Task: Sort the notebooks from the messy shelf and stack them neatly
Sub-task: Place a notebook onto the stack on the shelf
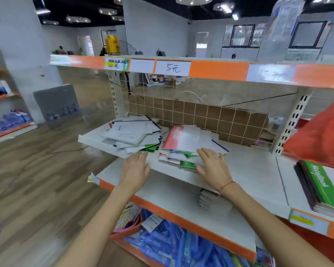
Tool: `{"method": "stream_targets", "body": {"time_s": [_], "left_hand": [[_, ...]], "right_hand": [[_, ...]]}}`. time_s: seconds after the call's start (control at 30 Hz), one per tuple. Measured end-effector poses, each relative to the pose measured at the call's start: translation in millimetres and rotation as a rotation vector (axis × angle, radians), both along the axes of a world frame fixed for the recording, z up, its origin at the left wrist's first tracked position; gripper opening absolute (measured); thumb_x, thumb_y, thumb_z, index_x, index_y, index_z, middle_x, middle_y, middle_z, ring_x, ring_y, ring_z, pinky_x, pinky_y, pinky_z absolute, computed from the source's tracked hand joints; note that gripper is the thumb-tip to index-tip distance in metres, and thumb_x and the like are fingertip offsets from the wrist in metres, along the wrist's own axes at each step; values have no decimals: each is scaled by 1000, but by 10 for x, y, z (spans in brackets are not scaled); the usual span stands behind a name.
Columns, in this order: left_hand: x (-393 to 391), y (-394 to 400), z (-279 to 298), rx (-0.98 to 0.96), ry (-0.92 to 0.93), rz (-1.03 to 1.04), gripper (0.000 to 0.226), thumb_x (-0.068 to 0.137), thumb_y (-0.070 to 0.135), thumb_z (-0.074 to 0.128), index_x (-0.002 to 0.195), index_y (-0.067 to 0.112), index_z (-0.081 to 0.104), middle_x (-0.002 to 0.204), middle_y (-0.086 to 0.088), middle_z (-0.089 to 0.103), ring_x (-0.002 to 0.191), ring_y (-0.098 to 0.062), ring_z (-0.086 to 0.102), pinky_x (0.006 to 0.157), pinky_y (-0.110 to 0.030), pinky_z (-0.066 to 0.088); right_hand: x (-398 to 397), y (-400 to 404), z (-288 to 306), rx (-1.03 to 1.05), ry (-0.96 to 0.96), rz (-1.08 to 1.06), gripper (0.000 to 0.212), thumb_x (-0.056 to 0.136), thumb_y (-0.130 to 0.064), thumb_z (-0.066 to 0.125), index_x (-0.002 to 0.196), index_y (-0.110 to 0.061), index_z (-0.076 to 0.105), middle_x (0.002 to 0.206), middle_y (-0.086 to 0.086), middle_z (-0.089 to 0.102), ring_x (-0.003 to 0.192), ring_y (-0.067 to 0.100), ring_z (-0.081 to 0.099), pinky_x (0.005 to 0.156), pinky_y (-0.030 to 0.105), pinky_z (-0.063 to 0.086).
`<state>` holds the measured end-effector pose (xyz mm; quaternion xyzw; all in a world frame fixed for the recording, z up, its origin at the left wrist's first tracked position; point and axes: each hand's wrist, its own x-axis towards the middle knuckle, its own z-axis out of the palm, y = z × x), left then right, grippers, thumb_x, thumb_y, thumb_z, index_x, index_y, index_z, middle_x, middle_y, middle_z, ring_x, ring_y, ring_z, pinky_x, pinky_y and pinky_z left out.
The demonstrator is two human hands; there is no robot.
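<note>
On shelf (pixel 245 170), notebooks (pixel 183 143) w/ right hand (pixel 213 166) touching, left hand (pixel 134 168) beside

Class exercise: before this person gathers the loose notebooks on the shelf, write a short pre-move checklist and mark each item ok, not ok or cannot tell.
1. Left hand free: ok, open, holds nothing.
2. Right hand free: ok, open, fingers resting on the middle pile.
3. Middle pile squared: not ok, covers fanned out.
4. White-covered pile squared: not ok, skewed.
5. Bare shelf beside the piles for stacking: ok.
6. Number of notebooks: cannot tell.
</note>
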<state>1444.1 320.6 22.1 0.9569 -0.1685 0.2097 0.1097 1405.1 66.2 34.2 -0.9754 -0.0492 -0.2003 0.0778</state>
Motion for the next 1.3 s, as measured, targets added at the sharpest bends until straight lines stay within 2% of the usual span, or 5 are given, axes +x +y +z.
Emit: {"method": "stream_targets", "body": {"time_s": [0.57,0.7,0.9,1.13,1.3], "left_hand": [[1142,438,14,-120,-27,23,42,80,12,58,120,-3,59,117,-23,61,110,-39,58,90,-47,47],[1480,561,-8,-16,90,11,58,93,28,50,144,7,32,150,-15,31,139,-29,28,112,-40,25],[2174,831,-52,122,279,-15,81,92,57,40,152,16,5,159,-8,-1,147,-25,-3,118,-42,5],[2463,1007,-132,194,427,-206,134,39,99,-8,152,27,-2,160,-1,0,146,-20,-9,118,-44,-5],[2358,1082,-87,276,346,-345,97,80,68,52,152,22,6,146,-4,26,139,-24,21,117,-40,9]], "right_hand": [[1189,390,-111,-142,179,31,78,92,-57,39,150,-14,10,158,4,9,145,21,8,117,42,6],[1389,400,-195,-145,258,-9,86,87,-66,38,150,-15,6,158,4,9,144,23,8,117,44,5],[1454,558,-317,-206,229,-106,120,62,-81,-23,147,-10,23,146,13,35,133,28,34,111,41,25],[1490,709,-462,-214,33,-200,57,77,-56,43,108,-12,63,89,4,67,76,22,64,67,32,54],[1515,765,-487,-217,19,-245,57,78,-54,40,106,-9,62,89,7,65,77,25,61,68,34,52]]}}
